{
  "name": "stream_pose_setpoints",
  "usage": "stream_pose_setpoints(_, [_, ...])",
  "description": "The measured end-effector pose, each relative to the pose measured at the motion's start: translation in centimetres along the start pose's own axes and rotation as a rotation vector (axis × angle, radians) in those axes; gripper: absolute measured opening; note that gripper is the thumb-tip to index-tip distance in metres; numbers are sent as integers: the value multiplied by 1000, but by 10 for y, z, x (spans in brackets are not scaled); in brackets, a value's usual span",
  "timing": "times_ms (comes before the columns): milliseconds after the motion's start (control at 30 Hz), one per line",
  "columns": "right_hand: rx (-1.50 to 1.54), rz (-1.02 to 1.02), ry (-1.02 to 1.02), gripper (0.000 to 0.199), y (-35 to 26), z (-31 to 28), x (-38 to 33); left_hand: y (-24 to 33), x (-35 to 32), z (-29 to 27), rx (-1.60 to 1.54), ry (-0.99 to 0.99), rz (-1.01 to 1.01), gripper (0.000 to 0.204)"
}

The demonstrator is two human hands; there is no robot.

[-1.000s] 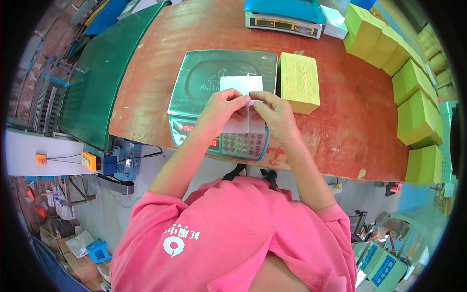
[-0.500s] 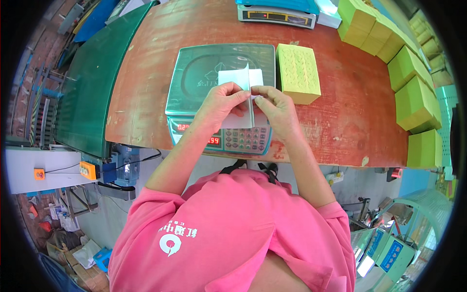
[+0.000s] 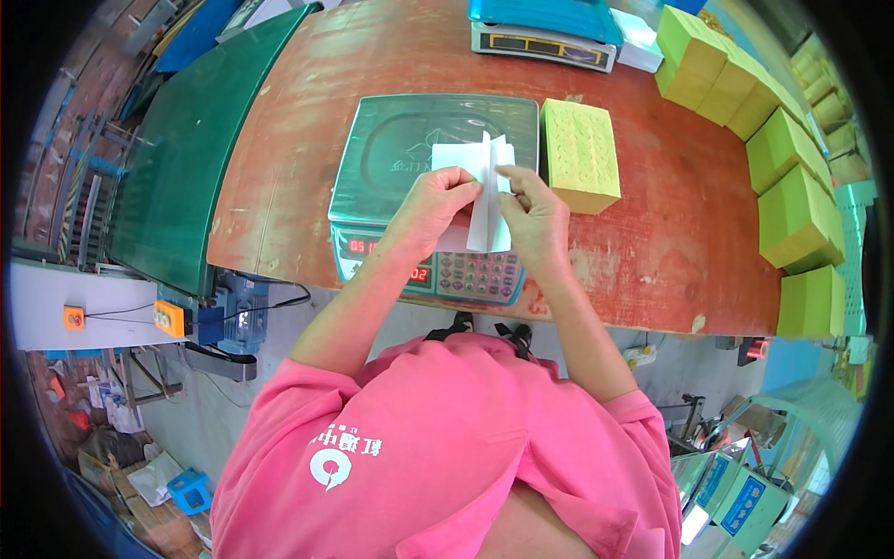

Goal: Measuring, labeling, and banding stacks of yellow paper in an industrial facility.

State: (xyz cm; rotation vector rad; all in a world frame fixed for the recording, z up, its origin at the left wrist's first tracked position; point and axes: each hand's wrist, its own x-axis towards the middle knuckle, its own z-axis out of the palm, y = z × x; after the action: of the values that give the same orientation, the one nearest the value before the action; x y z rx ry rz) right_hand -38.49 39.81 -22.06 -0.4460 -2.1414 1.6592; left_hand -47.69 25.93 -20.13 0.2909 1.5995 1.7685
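Observation:
White paper sheets (image 3: 480,219) stand partly raised, their leaves fanned apart, over the glossy platform of a digital weighing scale (image 3: 377,158). A flat part of the paper rests on that platform behind my hands. My left hand (image 3: 438,207) is closed, pinching the left leaves between thumb and fingers. On the other side, my right hand (image 3: 540,222) has its fingers curled and pinched at the right leaf. Just right of the scale stands a yellow block of stacked paper (image 3: 579,154). My forearms partly cover the scale's red display and keypad.
A second scale (image 3: 540,51) with a blue tray stands at the back of the worn red table (image 3: 680,242). Several yellow paper blocks (image 3: 790,207) line the right edge. Along the left side lies a green surface (image 3: 186,177), with orange switch boxes (image 3: 169,319) below it.
The leaves have parted wider, and my right fingers have shifted along the right leaf. The scale's readout has changed. The whole view has shifted slightly.

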Motion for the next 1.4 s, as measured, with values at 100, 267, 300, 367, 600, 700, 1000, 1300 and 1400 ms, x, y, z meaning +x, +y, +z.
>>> stream_pose_setpoints(100, [45,-42,47,35,6,3,1,1,1,0,-31,-29,-23,18])
stream_pose_setpoints(267, [52,-7,63,36,-10,3,1,3,1,1,-43,-18,-34,21])
stream_pose_setpoints(300, [47,-6,82,37,-16,4,1,3,1,1,-52,0,-36,23])
stream_pose_setpoints(367, [45,-22,69,38,-20,5,2,3,1,4,17,17,3,21])
stream_pose_setpoints(600, [-43,-103,74,36,-13,7,8,-9,8,1,145,126,136,6])
stream_pose_setpoints(700, [25,-14,73,35,-10,0,3,-9,0,-4,314,140,73,8])
stream_pose_setpoints(1000, [29,-231,559,30,-37,-118,-22,72,-61,26,-145,-25,335,30])
stream_pose_setpoints(1300, [-796,323,519,16,137,-353,-100,40,19,208,1156,-356,1012,10])
stream_pose_setpoints(1400, [-565,277,617,14,149,-405,-114,48,40,287,819,-441,664,3])
